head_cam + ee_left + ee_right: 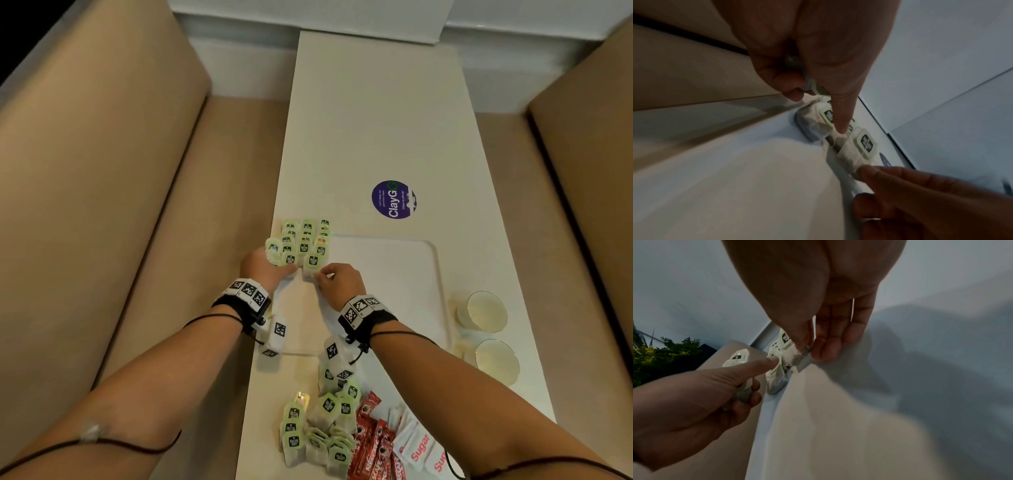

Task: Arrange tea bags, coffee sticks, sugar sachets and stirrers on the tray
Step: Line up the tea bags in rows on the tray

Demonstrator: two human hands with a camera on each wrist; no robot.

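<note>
Right hand point(339, 281) pinching tea bag point(312, 264) at tray point(394, 260) corner; left hand point(263, 269) gripping spare tea bags point(274, 248), index finger point(840, 116) extended onto row.

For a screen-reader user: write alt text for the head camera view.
Both hands work at rows of green-tagged tea bags at a white tray's far-left corner; the left hand grips one bag, the right hand pinches another. Nearer lie loose tea bags, red coffee sticks and sugar sachets.
</note>
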